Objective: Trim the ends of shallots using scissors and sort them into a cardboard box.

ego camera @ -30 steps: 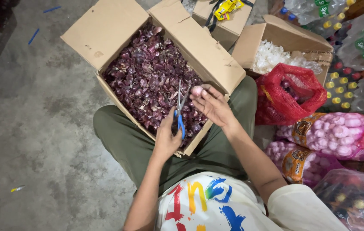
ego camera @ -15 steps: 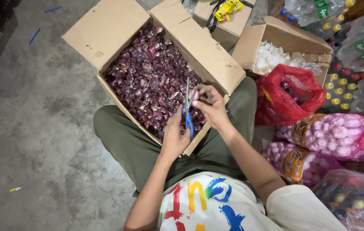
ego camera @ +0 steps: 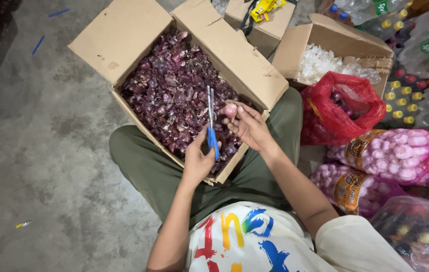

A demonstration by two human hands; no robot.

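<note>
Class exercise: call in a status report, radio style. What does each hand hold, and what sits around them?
Left hand grips blue-handled scissors, blades up. Right hand pinches a small peeled onion. Both over the cardboard box of purple onion skins. Red mesh bag beside.

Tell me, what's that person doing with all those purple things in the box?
A person sits on the floor with an open cardboard box of purple-red shallot skins between their legs. Their left hand holds blue-handled scissors, blades pointing up. Their right hand holds one small peeled shallot in its fingertips, right beside the blades. To the right sit a red mesh bag of shallots and net bags of garlic.
</note>
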